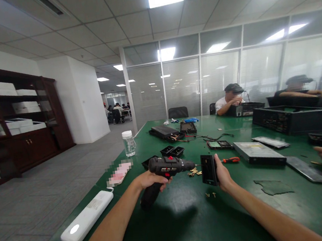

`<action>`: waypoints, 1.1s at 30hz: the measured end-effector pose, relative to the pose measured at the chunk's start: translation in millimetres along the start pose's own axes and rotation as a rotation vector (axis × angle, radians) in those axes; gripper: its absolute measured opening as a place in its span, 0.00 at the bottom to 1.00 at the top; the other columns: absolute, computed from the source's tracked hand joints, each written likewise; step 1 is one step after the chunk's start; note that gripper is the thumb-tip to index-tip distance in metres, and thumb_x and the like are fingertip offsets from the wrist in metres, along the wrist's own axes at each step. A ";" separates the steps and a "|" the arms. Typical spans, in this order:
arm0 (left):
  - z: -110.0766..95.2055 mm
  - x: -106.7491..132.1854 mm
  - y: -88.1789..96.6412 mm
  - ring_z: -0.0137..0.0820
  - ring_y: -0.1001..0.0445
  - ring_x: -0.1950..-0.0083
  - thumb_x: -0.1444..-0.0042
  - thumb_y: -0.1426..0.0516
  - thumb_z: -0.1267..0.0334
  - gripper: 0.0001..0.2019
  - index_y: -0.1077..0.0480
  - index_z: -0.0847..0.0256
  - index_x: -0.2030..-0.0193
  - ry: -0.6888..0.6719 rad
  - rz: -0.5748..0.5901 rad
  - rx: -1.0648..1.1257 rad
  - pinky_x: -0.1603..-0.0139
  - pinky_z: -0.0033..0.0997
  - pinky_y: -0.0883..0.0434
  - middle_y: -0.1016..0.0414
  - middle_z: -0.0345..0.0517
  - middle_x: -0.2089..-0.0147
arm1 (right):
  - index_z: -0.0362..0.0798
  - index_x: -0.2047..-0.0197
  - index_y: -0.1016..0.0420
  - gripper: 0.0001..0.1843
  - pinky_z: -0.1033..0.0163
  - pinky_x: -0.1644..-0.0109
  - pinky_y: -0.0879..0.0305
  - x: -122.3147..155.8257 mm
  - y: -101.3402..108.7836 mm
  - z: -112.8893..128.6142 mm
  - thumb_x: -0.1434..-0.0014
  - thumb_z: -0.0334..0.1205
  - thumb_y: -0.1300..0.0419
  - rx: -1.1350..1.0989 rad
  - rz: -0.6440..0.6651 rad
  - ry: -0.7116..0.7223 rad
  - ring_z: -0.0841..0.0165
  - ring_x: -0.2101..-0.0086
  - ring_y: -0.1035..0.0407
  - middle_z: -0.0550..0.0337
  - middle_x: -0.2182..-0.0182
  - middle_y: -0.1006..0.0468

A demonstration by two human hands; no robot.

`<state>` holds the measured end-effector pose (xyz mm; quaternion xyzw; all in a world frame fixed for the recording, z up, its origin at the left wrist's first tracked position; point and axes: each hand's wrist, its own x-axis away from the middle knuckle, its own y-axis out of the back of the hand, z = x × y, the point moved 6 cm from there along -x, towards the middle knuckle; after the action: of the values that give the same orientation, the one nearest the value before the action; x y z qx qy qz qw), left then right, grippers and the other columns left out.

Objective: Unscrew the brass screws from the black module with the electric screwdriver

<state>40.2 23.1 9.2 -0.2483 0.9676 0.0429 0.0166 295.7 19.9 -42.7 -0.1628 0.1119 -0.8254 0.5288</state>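
1. Drill (168, 167), over the surface (222, 223) toward its left edge, gripped by the left hand (153, 179), long axis pointing rightward.
2. Black box (208, 169), clasped in the right hand (223, 173), faces the drill; contact unclear.
3. Screws (214, 195) nearer the front edge.

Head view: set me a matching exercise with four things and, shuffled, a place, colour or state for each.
1. drill
2. small black box
3. bottle
4. screwdriver

A. topped by a white lid
B. held in the left hand
C. orange and black at the handle
D. held in the right hand

Pairs: 1-B, 2-D, 3-A, 4-C
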 end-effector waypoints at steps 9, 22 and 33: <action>0.7 -0.4 0.7 0.23 0.36 0.76 0.57 0.42 0.64 0.16 0.35 0.71 0.61 -0.009 0.004 0.003 0.75 0.26 0.36 0.35 0.49 0.66 | 0.44 0.68 0.29 0.27 0.61 0.74 0.35 2.4 -0.9 1.5 0.56 0.61 0.49 0.010 0.007 0.004 0.66 0.78 0.31 0.58 0.80 0.27; 2.5 -0.2 2.2 0.23 0.36 0.76 0.57 0.42 0.63 0.17 0.35 0.70 0.60 0.006 -0.018 -0.013 0.75 0.26 0.36 0.35 0.48 0.66 | 0.44 0.68 0.30 0.27 0.60 0.74 0.35 6.2 -2.7 2.4 0.56 0.61 0.49 -0.005 0.003 -0.009 0.66 0.79 0.32 0.59 0.80 0.27; 2.6 0.1 2.7 0.23 0.36 0.76 0.57 0.42 0.63 0.17 0.35 0.69 0.60 0.013 -0.030 -0.014 0.74 0.27 0.35 0.35 0.49 0.65 | 0.44 0.69 0.30 0.27 0.60 0.73 0.35 4.2 -1.5 1.4 0.57 0.61 0.48 -0.009 0.011 -0.008 0.65 0.78 0.32 0.59 0.80 0.27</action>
<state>38.9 25.7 6.9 -0.2630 0.9636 0.0476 0.0093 293.3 16.7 -40.3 -0.1680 0.1142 -0.8213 0.5332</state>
